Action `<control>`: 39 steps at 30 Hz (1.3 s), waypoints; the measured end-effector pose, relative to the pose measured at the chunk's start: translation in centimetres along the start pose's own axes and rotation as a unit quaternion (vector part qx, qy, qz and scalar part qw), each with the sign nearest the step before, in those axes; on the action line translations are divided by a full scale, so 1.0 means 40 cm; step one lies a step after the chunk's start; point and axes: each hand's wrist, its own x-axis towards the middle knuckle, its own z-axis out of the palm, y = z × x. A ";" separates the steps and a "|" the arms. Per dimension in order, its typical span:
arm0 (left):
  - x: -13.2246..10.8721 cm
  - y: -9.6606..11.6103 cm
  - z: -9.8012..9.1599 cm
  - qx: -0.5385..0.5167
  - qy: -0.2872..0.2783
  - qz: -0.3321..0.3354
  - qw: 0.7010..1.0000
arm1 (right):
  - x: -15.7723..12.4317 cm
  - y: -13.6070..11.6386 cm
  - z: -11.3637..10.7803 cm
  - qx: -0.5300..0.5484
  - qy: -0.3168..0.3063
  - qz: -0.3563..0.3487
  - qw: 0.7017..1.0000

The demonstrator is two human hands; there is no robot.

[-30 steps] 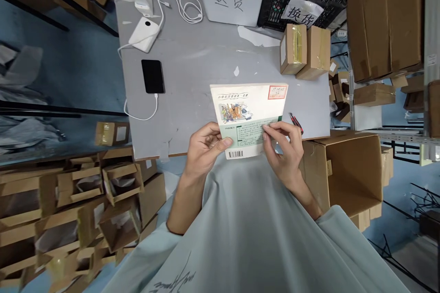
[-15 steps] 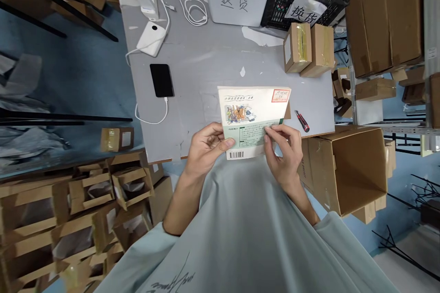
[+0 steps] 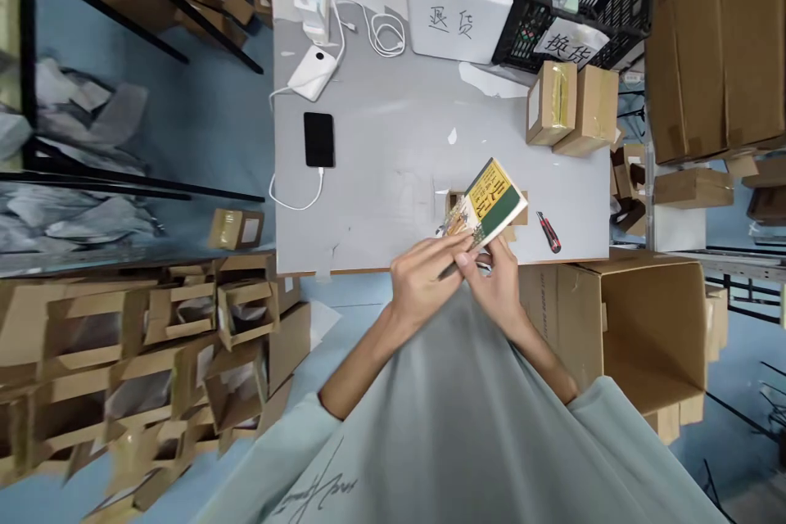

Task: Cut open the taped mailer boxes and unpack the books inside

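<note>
A paperback book [image 3: 490, 198] is tilted between my hands above the table's front edge, showing a yellow and green cover with large Chinese characters and its spine side. My left hand [image 3: 426, 272] is closed on the book's lower left part, fingers across the cover. From below, my right hand [image 3: 496, 278] grips the lower edge with thumb and fingers. Partly hidden behind the book lies a small cardboard box [image 3: 454, 201] on the table. A red and black utility knife [image 3: 548, 232] rests to the right of the book.
On the grey table [image 3: 381, 155] are a black phone [image 3: 319, 140], a white power bank [image 3: 312, 72] and cables. A white bin [image 3: 458, 20], black crate [image 3: 577, 37] and two taped cartons [image 3: 553, 104] stand at the back. A large open carton [image 3: 654, 327] stands right; open boxes [image 3: 86, 327] fill the lower left.
The book has turned from its back cover with barcode to its yellow and green side, and is now tilted. My left hand has moved right, close to my right hand. The view has shifted.
</note>
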 end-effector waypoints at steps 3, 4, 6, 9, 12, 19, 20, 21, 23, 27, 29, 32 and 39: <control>-0.013 -0.006 0.039 0.025 -0.044 0.003 0.999 | 0.030 0.047 -0.027 0.094 0.028 0.110 0.989; -0.012 -0.009 0.043 0.019 -0.057 -0.008 0.998 | 0.041 0.066 -0.043 0.125 0.038 0.148 0.980; -0.001 -0.021 0.038 0.012 -0.040 -0.037 0.998 | 0.059 0.105 -0.085 0.178 0.040 0.205 0.962; 0.027 -0.048 0.024 0.018 0.039 -0.094 0.995 | 0.071 0.154 -0.155 0.227 0.007 0.234 0.945; 0.044 -0.072 0.037 -0.068 -0.019 -0.192 0.979 | 0.072 0.184 -0.214 0.261 -0.028 0.230 0.937; 0.011 -0.063 0.154 -0.213 -0.059 -0.299 0.928 | 0.090 0.250 -0.270 0.276 -0.085 0.206 0.935; 0.006 -0.061 0.164 -0.212 -0.049 -0.297 0.930 | 0.094 0.257 -0.273 0.277 -0.089 0.199 0.936; 0.002 -0.060 0.171 -0.212 -0.041 -0.294 0.931 | 0.097 0.262 -0.275 0.276 -0.095 0.191 0.937; -0.003 -0.058 0.178 -0.215 -0.026 -0.292 0.932 | 0.103 0.263 -0.281 0.271 -0.109 0.171 0.941; -0.006 -0.056 0.176 -0.206 0.011 -0.287 0.935 | 0.113 0.252 -0.294 0.250 -0.127 0.133 0.951; -0.005 -0.056 0.171 -0.193 0.026 -0.285 0.938 | 0.116 0.253 -0.301 0.231 -0.130 0.116 0.957; -0.002 -0.058 0.167 -0.177 0.013 -0.280 0.943 | 0.119 0.267 -0.310 0.222 -0.122 0.103 0.962; -0.001 -0.070 0.173 -0.208 -0.042 -0.248 0.945 | 0.105 0.299 -0.322 0.239 -0.096 0.106 0.960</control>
